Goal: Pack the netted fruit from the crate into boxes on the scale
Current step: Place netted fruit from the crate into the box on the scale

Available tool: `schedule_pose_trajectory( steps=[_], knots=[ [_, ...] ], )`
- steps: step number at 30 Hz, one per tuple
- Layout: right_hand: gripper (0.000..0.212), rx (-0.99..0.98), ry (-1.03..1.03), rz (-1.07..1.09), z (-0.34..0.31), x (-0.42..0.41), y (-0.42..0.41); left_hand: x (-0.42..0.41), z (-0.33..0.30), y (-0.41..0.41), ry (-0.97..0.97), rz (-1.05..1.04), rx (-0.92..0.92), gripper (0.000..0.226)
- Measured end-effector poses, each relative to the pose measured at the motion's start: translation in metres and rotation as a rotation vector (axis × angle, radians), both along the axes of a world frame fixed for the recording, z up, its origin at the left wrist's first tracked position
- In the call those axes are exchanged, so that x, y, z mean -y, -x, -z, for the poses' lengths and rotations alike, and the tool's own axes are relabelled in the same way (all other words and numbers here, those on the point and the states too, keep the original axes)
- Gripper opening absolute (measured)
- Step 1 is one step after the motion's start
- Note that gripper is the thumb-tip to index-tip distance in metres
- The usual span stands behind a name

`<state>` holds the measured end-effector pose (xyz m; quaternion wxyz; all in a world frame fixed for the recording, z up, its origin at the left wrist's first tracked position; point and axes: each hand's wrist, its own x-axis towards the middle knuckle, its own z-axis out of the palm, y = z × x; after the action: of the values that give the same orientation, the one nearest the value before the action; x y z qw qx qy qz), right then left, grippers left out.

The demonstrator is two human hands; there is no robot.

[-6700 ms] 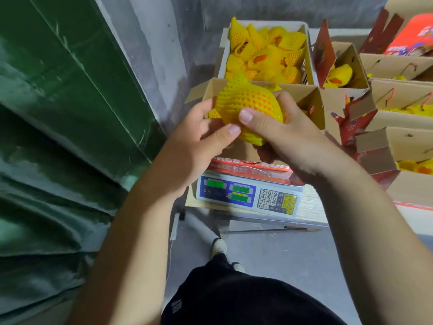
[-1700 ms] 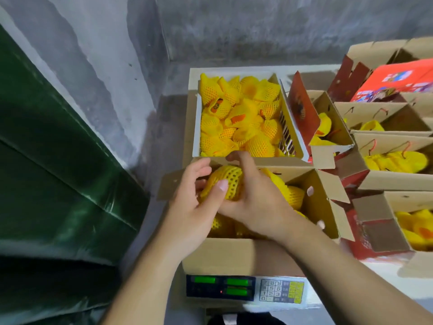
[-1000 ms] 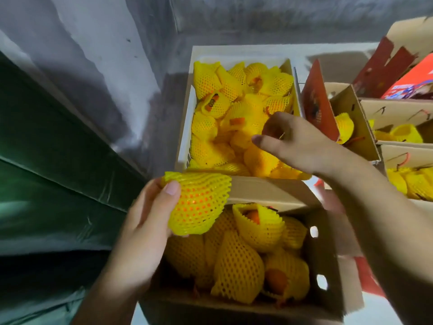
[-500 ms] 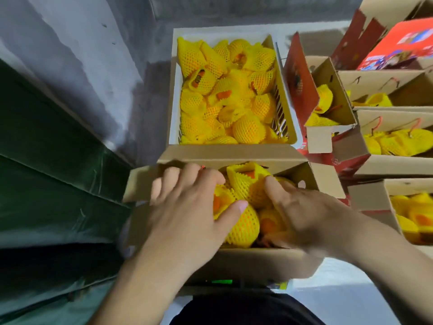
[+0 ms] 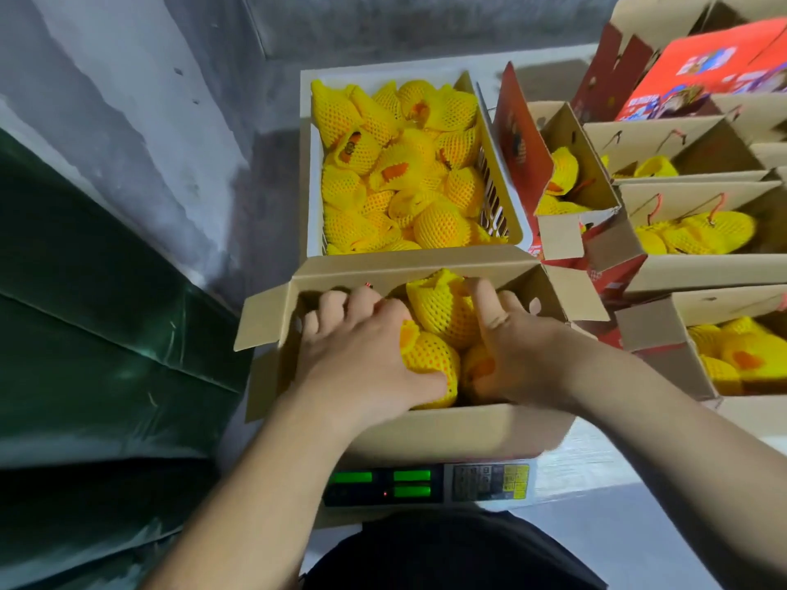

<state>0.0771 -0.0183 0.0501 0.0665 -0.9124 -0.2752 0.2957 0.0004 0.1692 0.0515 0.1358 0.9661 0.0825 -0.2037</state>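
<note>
A white crate at the back holds several fruits in yellow foam netting. In front of it an open cardboard box stands on a digital scale with lit green displays. Both my hands are inside the box. My left hand lies over the left side, its fingers curled down round a netted fruit that it mostly hides, its thumb against another netted fruit. My right hand presses with fairly straight fingers beside a netted fruit in the middle.
To the right stand several open cardboard boxes with netted fruit inside, and a red printed carton behind them. A green tarp and a grey concrete wall close off the left side.
A second ago my left hand held a netted fruit above the box and my right hand reached into the crate. Both hands have since come down among the fruit in the box.
</note>
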Motion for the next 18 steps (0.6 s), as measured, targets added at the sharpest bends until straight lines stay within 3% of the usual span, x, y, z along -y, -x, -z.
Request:
schedule_pose_trajectory(
  steps=[3, 6, 9, 11, 14, 18],
  knots=[
    [0.079, -0.001, -0.281, 0.108, -0.016, 0.015, -0.003, -0.015, -0.002, 0.008, 0.033, -0.051, 0.044, 0.076],
    [0.044, -0.138, -0.657, 0.261, -0.039, 0.028, -0.01, -0.024, -0.006, 0.015, 0.078, -0.028, 0.162, 0.082],
    [0.029, -0.322, -0.98, 0.484, -0.035, 0.018, -0.017, -0.012, -0.016, 0.014, 0.281, 0.043, 0.32, 0.095],
    [0.029, -0.487, -1.047, 0.444, -0.03, 0.002, -0.005, 0.002, -0.018, 0.011, 0.465, 0.044, 0.369, 0.096],
    [0.046, -0.388, -1.01, 0.287, -0.027, -0.01, 0.009, 0.008, -0.013, 0.007, 0.553, -0.033, 0.469, 0.093],
    [0.014, -0.297, -1.047, 0.257, -0.04, -0.016, -0.02, 0.0, -0.006, 0.001, 0.652, -0.131, 0.505, 0.085]
  ],
)
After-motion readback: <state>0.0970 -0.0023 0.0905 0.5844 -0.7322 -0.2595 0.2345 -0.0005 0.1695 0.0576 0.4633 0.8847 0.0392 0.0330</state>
